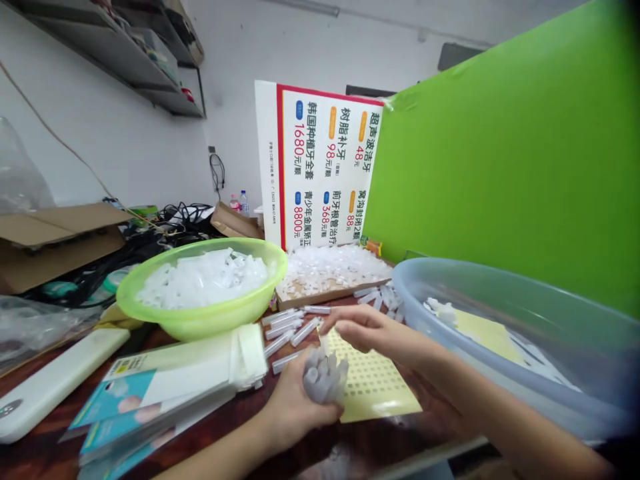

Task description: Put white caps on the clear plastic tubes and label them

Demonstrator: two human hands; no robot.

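Observation:
My left hand (295, 403) is wrapped round a bunch of small translucent plastic tubes (325, 377), their ends pointing up. Just beyond it, my right hand (367, 327) reaches over a yellow sticker sheet (380, 380) with rows of small marks. The right fingers are stretched out and bent downward; whether the fingertips touch anything is not clear. Several loose clear tubes (287, 327) lie on the dark wooden table left of the right fingertips. More tubes (380, 295) are heaped behind the right hand.
A green basin (165, 310) full of white plastic pieces stands at left. A blue basin (480, 280) at right holds yellow and white sheets. Behind is a cardboard tray (320, 293) of small white pieces. Printed packages (165, 393) lie front left, beside a long white object (65, 387).

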